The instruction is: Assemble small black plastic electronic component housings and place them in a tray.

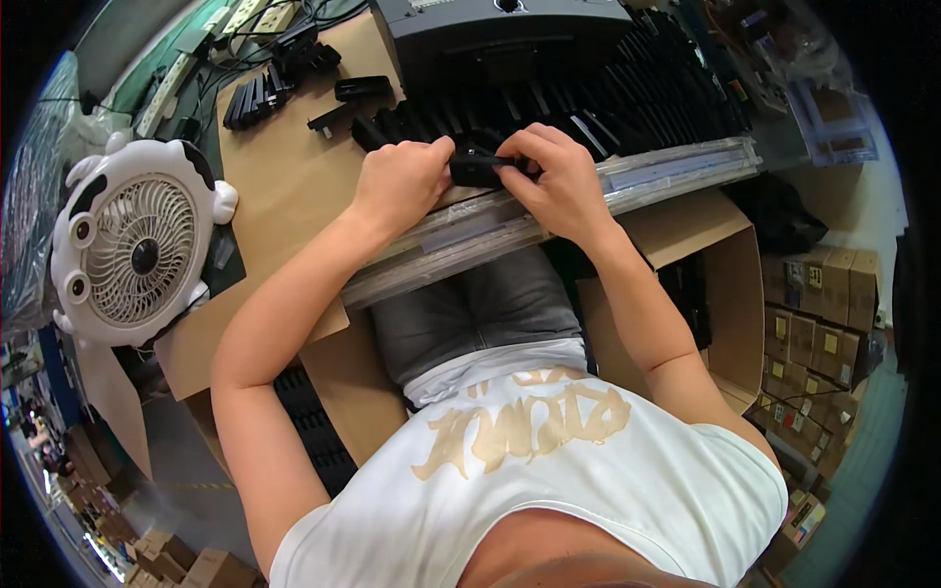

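Between my hands, above the near edge of the work table, is a small black plastic part (474, 172), boxy with a smooth front side. My right hand (561, 183) pinches its right end between thumb and fingers. On the other side, my left hand (404, 180) is closed with curled fingers at the part's left end; its fingertips are mostly hidden. Just beyond, a long row of similar flat black parts (657, 93) stands packed close together on the table. A few loose black pieces (362, 88) lie to the left of that row.
A dark grey machine (510, 39) stands at the far side. Clear-taped strips (676, 169) edge the table, which is covered in brown cardboard (294, 147). At left is a white animal-shaped fan (137, 245). Open cardboard boxes (735, 304) flank my legs; stacked cartons (818, 343) stand at right.
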Demonstrator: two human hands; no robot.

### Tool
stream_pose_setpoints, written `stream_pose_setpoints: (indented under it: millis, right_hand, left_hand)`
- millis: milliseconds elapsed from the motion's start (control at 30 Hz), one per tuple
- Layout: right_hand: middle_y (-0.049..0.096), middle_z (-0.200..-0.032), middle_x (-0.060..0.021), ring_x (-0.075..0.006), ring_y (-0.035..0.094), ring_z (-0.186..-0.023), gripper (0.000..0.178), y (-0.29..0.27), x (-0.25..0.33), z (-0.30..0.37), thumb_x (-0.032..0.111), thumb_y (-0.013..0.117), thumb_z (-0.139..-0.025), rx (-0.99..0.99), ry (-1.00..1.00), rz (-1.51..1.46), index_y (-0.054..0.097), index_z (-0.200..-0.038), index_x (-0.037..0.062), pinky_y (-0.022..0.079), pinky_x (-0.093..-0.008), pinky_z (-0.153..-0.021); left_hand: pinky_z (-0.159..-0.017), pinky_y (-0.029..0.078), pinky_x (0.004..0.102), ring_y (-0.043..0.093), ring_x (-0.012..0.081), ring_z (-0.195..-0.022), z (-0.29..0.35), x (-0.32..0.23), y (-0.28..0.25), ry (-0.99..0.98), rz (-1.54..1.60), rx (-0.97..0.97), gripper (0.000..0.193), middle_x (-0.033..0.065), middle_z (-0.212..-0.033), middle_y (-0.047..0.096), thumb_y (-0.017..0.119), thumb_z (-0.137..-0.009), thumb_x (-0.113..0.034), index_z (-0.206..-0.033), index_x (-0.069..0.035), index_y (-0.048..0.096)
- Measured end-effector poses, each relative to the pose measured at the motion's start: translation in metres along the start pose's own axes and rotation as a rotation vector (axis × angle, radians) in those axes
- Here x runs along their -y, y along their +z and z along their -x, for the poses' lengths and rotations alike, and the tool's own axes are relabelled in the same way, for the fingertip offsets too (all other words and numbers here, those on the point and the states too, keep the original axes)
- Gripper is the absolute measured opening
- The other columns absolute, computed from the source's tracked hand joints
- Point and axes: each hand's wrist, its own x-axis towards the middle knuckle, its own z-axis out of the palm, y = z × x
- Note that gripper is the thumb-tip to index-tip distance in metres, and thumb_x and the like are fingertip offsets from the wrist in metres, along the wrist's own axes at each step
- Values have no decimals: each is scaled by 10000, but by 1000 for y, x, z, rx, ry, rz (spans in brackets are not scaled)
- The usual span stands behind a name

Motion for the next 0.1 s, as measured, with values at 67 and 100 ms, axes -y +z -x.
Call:
stream_pose_setpoints:
  millis: [67, 100]
  right_hand:
    - [604, -814, -65, -168, 573, -656, 123, 1, 0, 1, 38, 685, -778, -11, 7, 10, 653, -897, 25, 460, -285, -590]
    - [604, -820, -67, -168, 575, -665, 121, 1, 1, 1, 44, 690, -784, -2, 21, 4, 659, -900, 27, 461, -282, -594]
  left_hand:
    - [-606, 515, 449, 652, 346, -729, 1, 3, 3, 6, -4, -3, 206, 132, -763, 659, 676, -772, -155, -938, -82, 579]
    - [-611, 518, 449, 654, 345, -733, 1, 4, 3, 9, -6, -4, 220, 132, -767, 664, 679, -770, -159, -951, -82, 582]
